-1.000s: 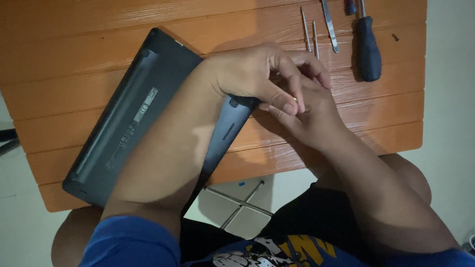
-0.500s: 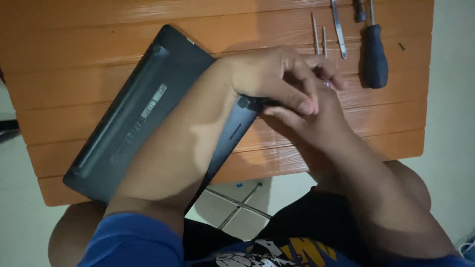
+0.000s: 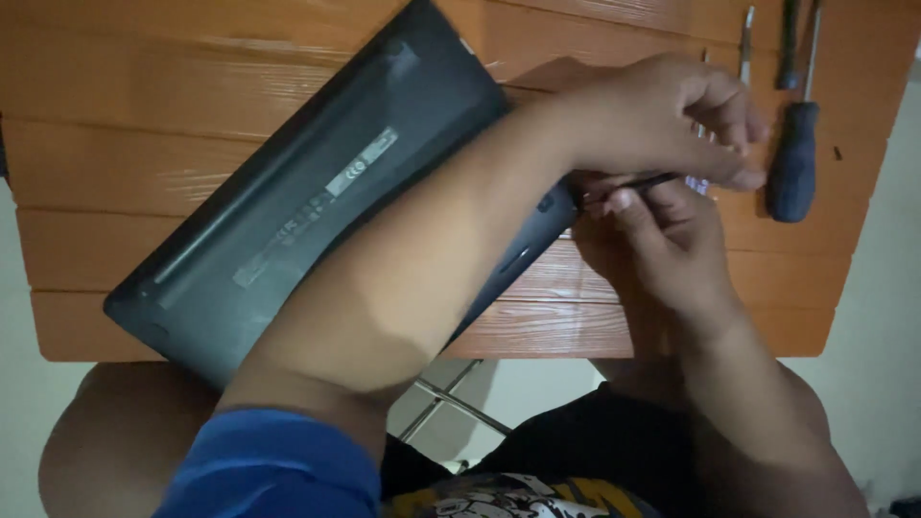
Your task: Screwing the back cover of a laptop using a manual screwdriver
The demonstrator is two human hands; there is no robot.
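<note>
Two hands meet at the near corner of a dark grey laptop (image 3: 317, 201) that lies upside down on the orange wooden tabletop (image 3: 115, 144). The left hand (image 3: 672, 120) is curled, fingers bent over a thin dark tool (image 3: 638, 182). The right hand (image 3: 672, 245), just under it, pinches the same tool. Beyond the hands lies a blue-handled screwdriver (image 3: 794, 163), beside thin metal tools (image 3: 746, 38).

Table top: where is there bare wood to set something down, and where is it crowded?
Bare wood of the table lies left of the upturned dark laptop, plus a strip along the near edge below the right hand. Crowded at the far right: left hand, blue-handled screwdriver and thin tools.
</note>
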